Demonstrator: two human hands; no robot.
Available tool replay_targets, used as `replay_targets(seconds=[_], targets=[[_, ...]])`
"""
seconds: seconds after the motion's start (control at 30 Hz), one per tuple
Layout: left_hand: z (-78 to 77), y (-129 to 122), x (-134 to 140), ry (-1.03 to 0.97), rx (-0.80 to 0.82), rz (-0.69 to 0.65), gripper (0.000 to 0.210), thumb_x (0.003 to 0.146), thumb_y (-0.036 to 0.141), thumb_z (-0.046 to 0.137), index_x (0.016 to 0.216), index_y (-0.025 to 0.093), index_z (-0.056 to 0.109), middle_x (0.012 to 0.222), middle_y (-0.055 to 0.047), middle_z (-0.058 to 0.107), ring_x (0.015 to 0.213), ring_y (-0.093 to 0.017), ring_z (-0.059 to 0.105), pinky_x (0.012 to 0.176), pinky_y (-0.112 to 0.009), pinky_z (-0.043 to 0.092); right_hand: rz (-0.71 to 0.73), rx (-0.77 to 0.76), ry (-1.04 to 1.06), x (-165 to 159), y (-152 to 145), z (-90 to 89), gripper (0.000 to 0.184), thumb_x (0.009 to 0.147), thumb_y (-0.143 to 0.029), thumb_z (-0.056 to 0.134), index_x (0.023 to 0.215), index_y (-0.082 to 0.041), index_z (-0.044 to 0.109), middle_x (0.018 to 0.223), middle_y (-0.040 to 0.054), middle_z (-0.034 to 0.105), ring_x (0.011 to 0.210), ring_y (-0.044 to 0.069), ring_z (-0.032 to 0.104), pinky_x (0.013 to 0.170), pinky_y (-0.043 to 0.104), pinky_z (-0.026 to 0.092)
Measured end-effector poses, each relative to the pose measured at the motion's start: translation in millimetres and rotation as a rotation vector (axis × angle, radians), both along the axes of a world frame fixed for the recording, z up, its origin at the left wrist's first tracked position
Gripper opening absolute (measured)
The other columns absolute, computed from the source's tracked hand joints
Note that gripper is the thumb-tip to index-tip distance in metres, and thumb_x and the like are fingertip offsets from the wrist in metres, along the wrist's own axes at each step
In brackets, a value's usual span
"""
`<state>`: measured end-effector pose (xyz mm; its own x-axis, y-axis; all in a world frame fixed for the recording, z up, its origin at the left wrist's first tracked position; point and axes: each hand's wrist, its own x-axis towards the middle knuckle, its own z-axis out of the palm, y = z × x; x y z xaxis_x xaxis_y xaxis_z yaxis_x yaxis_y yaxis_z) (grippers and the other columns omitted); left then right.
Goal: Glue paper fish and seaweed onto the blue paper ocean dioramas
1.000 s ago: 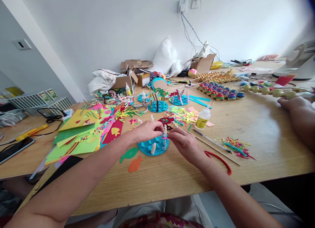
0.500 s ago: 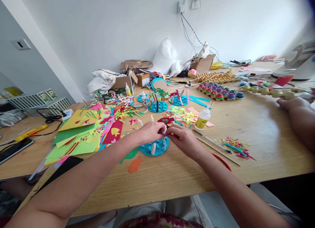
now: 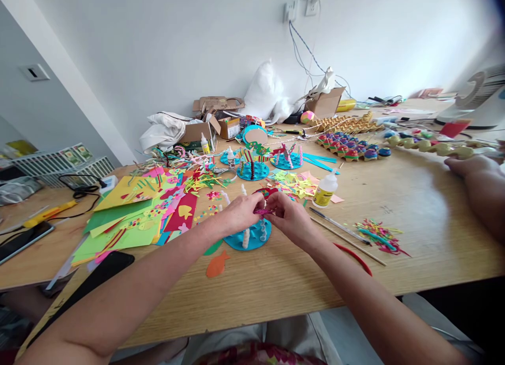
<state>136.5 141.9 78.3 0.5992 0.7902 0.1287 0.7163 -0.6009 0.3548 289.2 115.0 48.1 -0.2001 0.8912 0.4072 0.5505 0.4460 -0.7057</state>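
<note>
Both hands close together over the round blue foam disc (image 3: 248,239), pinching a small magenta pipe-cleaner piece (image 3: 262,211)

The disc lies on the pale wooden table (image 3: 414,196) directly beneath the grip, its white spiral posts (image 3: 263,229) standing under the fingers; a second ago the left hand (image 3: 241,212) and right hand (image 3: 290,219) worked lower at a white post, and now they have risen slightly and hold the magenta piece between their fingertips, so the work has moved from post to pink trim. The fingertips hide how the piece is bent, and whether it touches a post cannot be told; a co-worker's hand (image 3: 471,165), far right of the grip, is cut off by the frame
</note>
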Motion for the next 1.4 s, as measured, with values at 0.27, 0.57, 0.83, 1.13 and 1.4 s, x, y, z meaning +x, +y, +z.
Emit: replay_targets(seconds=[0.27, 0.57, 0.83, 1.13, 1.4], targets=[[2.4, -1.5, 0.4, -0.071, -0.011, 0.005, 0.024, 0.072, 0.021, 0.049, 0.095, 0.02, 0.051, 0.082, -0.001, 0.062, 0.073, -0.016, 0.057, 0.061, -0.025, 0.041, 0.038, 0.028, -0.011, 1.2, 2.9, 0.1, 0.017, 0.069, -0.017, 0.057, 0.084, -0.02, 0.048, 0.077, -0.0001, 0.062, 0.069, 0.013, 0.058, 0.06, 0.024, 0.043], [7.5, -3.4, 3.5, -0.118, -0.029, 0.023, 0.026, 0.071, 0.016, 0.05, 0.096, 0.018, 0.051, 0.077, -0.001, 0.062, 0.07, -0.015, 0.057, 0.057, -0.023, 0.04, 0.007, 0.024, -0.002, -2.3, 2.8, -1.0, 0.028, 0.068, -0.017, 0.058, 0.092, -0.021, 0.045, 0.082, 0.0018, 0.063, 0.073, 0.015, 0.06, 0.065, 0.028, 0.045], [7.2, -5.6, 2.7, -0.203, -0.044, -0.006, 0.03, 0.073, 0.016, 0.051, 0.102, 0.021, 0.052, 0.085, 0.0, 0.063, 0.077, -0.015, 0.058, 0.066, -0.024, 0.042, 0.022, -0.026, 0.109, -3.9, 0.0, -0.5, 0.028, 0.068, -0.02, 0.058, 0.09, -0.022, 0.039, 0.073, -0.0008, 0.061, 0.064, 0.014, 0.058, 0.059, 0.027, 0.043], [1.0, -6.6, 0.5, -0.171, -0.019, -0.074, 0.02, 0.078, 0.017, 0.046, 0.097, 0.021, 0.05, 0.082, 0.001, 0.062, 0.077, -0.015, 0.058, 0.067, -0.024, 0.041, -0.007, -0.019, 0.154, -5.3, -0.9, -10.8, 0.028, 0.068, -0.02, 0.055, 0.088, -0.023, 0.037, 0.069, -0.0022, 0.06, 0.057, 0.012, 0.052, 0.053, 0.024, 0.039], [4.6, -7.9, -0.3, -0.089, 0.015, -0.075, 0.028, 0.076, 0.016, 0.047, 0.104, 0.022, 0.046, 0.08, 0.001, 0.061, 0.073, -0.015, 0.057, 0.064, -0.024, 0.042, 0.058, -0.078, 0.253, -4.3, 3.1, -16.6, 0.03, 0.066, -0.019, 0.056, 0.089, -0.022, 0.036, 0.066, -0.004, 0.056, 0.055, 0.01, 0.049, 0.052, 0.023, 0.038]])
